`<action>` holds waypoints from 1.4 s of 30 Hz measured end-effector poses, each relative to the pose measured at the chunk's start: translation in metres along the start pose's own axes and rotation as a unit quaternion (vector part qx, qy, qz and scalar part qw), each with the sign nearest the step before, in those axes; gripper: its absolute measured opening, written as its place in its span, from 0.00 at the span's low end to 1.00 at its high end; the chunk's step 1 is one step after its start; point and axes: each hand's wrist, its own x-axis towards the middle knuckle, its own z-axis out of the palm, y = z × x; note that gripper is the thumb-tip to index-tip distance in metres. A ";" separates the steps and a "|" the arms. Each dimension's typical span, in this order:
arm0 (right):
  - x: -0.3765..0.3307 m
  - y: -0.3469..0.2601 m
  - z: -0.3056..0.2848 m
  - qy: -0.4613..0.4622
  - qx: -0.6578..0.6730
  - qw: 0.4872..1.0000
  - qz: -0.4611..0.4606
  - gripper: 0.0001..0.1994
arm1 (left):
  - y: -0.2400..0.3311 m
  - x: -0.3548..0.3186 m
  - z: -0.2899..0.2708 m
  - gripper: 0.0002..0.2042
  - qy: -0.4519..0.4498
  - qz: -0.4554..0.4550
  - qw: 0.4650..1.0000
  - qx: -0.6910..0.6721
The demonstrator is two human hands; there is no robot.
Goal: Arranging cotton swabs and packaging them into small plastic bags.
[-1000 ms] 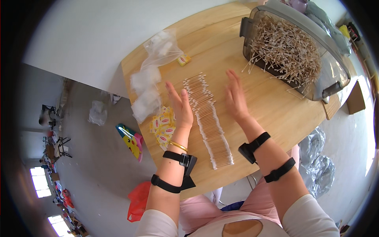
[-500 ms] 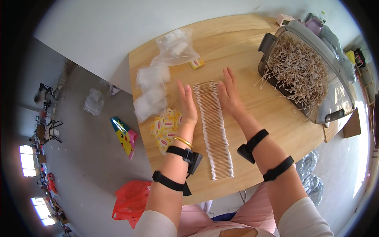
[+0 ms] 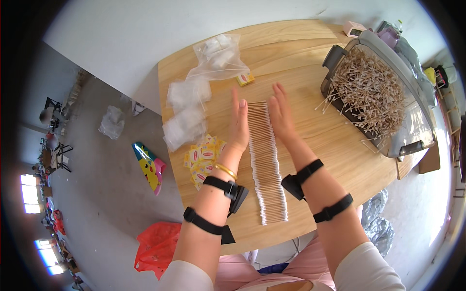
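Note:
A long row of cotton swabs [image 3: 268,174] lies side by side on the wooden table [image 3: 301,58], running away from me, their white tips forming two edges. At the row's far end my left hand [image 3: 239,125] stands on edge along the left tips, fingers stretched out and thumb up. Facing it, my right hand [image 3: 283,116] is held straight against or very close to the right tips. Neither hand grips anything; the palms flank the swabs between them. Black straps with small dark devices sit on both forearms.
A grey clear-walled bin [image 3: 412,127] heaped with loose cotton swabs [image 3: 371,92] stands at the right. To the left lie yellow-and-white packets [image 3: 206,153], clear plastic bags [image 3: 187,128], a larger clear bag [image 3: 218,58] and a small yellow box [image 3: 245,79]. A red bag [image 3: 156,247] is below the table's left edge.
Both hands have closed in on the row, the left moving right to the tips. The far swabs, uneven before, now line up more evenly. My view has shifted slightly.

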 end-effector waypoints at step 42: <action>-0.179 -0.073 -0.124 -0.120 -0.408 0.904 0.045 0.35 | 0.010 -0.022 0.028 0.47 -0.127 0.040 0.882 0.452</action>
